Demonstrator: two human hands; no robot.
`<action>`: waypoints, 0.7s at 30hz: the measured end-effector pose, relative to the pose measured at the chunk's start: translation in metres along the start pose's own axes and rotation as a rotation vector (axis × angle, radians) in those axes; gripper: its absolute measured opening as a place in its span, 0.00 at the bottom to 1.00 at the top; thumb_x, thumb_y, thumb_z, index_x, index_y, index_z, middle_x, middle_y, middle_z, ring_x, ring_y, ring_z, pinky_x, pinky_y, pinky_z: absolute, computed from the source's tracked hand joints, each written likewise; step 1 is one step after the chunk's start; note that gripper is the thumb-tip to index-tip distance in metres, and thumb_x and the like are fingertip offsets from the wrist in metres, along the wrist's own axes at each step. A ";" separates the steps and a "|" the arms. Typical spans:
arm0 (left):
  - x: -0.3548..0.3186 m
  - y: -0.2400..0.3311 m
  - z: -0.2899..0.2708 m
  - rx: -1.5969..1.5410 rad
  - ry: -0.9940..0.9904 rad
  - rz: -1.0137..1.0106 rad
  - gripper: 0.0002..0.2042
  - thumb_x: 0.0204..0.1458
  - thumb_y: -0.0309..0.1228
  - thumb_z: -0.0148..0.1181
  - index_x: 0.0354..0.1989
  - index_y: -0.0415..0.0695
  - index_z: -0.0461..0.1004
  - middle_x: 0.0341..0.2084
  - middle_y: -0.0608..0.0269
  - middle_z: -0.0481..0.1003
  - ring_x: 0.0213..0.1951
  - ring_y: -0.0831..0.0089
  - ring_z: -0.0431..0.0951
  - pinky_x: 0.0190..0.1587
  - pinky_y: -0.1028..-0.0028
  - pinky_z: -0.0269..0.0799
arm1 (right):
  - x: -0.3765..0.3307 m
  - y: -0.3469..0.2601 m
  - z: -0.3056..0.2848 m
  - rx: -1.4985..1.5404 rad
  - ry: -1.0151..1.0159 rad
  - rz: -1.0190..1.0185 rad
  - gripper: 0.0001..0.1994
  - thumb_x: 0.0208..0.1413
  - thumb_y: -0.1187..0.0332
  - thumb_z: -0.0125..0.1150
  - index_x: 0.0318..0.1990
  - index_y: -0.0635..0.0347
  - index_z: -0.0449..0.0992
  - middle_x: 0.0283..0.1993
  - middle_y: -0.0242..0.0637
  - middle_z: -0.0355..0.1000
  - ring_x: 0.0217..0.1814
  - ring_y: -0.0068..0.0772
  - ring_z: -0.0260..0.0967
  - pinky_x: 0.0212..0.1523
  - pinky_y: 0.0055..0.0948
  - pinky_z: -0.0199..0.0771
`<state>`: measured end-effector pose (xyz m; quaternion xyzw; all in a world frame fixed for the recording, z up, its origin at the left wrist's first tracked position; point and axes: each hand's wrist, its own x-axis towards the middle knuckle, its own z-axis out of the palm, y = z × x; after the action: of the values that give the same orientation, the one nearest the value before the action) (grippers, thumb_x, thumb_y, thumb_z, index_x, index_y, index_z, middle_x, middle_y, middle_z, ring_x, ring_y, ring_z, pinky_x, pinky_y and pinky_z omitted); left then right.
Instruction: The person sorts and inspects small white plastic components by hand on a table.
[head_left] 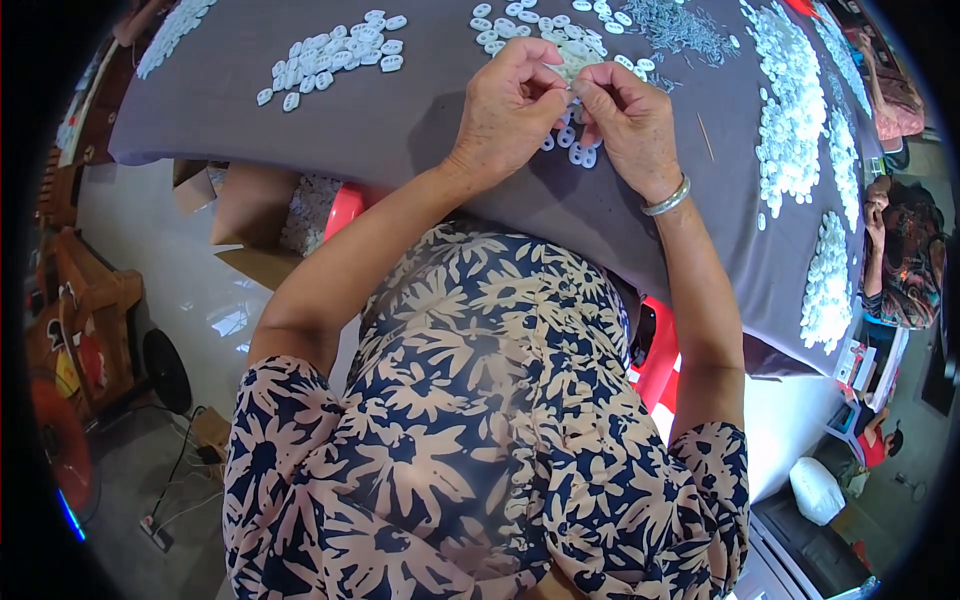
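Over the far part of the cloth-covered table, my left hand (508, 112) and my right hand (628, 118) meet fingertip to fingertip. Both pinch with thumb and forefinger. Whatever lies between the fingertips is too small to make out. Small white oval pieces with holes (582, 156) lie on the cloth just under and beside my hands, and more white oval pieces (495, 28) spread behind them. Beyond my right hand is a heap of tiny grey-blue pin-like parts (682, 30). A silver bangle (667, 196) circles my right wrist.
A thin wooden stick (706, 136) lies right of my right hand. Another group of white ovals (335, 55) sits at left. Large heaps of whitish pieces (790, 120) line the right side. Below the table's left edge stands an open cardboard box (250, 205). Other people sit at far right.
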<state>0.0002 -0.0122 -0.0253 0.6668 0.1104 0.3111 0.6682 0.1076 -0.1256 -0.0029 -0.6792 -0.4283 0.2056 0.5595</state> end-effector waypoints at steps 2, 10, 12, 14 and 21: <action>0.001 0.001 0.001 -0.016 0.013 0.020 0.14 0.49 0.20 0.57 0.44 0.38 0.65 0.26 0.63 0.75 0.25 0.81 0.74 0.28 0.81 0.71 | 0.000 0.000 -0.001 0.006 0.019 0.016 0.07 0.60 0.69 0.56 0.37 0.65 0.74 0.23 0.26 0.67 0.20 0.13 0.63 0.20 0.15 0.67; 0.004 0.012 -0.005 0.044 -0.035 0.020 0.14 0.49 0.21 0.59 0.43 0.38 0.65 0.26 0.64 0.75 0.26 0.82 0.74 0.29 0.81 0.71 | 0.001 -0.009 -0.010 0.150 -0.020 0.088 0.08 0.60 0.69 0.54 0.40 0.63 0.75 0.26 0.26 0.68 0.25 0.11 0.64 0.21 0.14 0.69; 0.005 0.010 -0.006 0.034 -0.025 0.032 0.14 0.49 0.21 0.59 0.43 0.38 0.65 0.26 0.64 0.75 0.26 0.82 0.73 0.29 0.81 0.71 | -0.001 -0.015 -0.011 0.151 -0.004 0.102 0.08 0.60 0.69 0.53 0.40 0.63 0.75 0.26 0.26 0.69 0.24 0.11 0.64 0.21 0.14 0.69; 0.005 0.011 -0.006 0.024 -0.020 0.042 0.14 0.49 0.21 0.60 0.43 0.38 0.65 0.26 0.64 0.75 0.27 0.83 0.73 0.29 0.81 0.71 | -0.001 -0.015 -0.012 0.153 0.017 0.118 0.08 0.60 0.69 0.53 0.40 0.63 0.75 0.26 0.26 0.69 0.23 0.11 0.63 0.21 0.13 0.68; 0.006 0.011 -0.006 0.036 -0.019 0.053 0.13 0.49 0.22 0.60 0.43 0.39 0.66 0.26 0.65 0.75 0.27 0.84 0.72 0.30 0.81 0.71 | -0.002 -0.005 -0.012 0.125 -0.086 0.093 0.06 0.58 0.71 0.55 0.39 0.63 0.76 0.25 0.26 0.70 0.20 0.10 0.60 0.17 0.13 0.62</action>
<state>-0.0012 -0.0049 -0.0139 0.6844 0.0918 0.3201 0.6486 0.1140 -0.1341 0.0048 -0.6525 -0.4064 0.2867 0.5717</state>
